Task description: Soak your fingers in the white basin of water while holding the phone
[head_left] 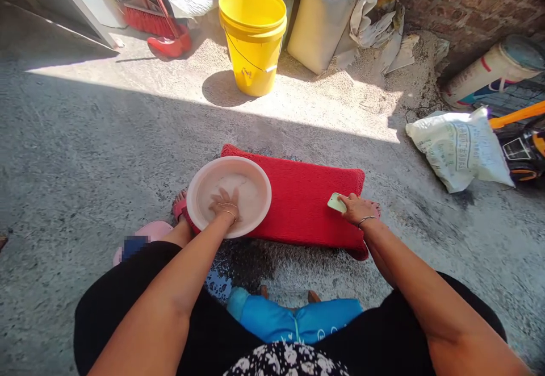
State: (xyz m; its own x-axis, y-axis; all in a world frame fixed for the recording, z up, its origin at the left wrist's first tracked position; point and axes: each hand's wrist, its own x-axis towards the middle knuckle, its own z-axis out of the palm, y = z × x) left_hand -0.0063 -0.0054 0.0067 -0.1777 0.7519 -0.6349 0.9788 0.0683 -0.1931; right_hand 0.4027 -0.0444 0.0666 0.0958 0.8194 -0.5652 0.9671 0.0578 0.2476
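Observation:
My left hand (225, 205) is dipped in the water of a pale pink basin (193, 186), its fingers spread and nothing in them. The basin rests on the left end of a red cloth-covered slab (298, 200), which lies flat on the ground. At the slab's right end, my right hand (357, 210) grips a pale green scrub brush (336, 203) against the red fabric. Only the brush's smooth back shows; its underside is hidden.
A yellow bucket (255, 52) stands ahead in the sunlight. Behind it are a broom (147, 15), a red dustpan (172, 44) and a full sack (321, 18). A white printed bag (462, 146) lies to the right. Wet concrete (251, 262) darkens the ground before my seat.

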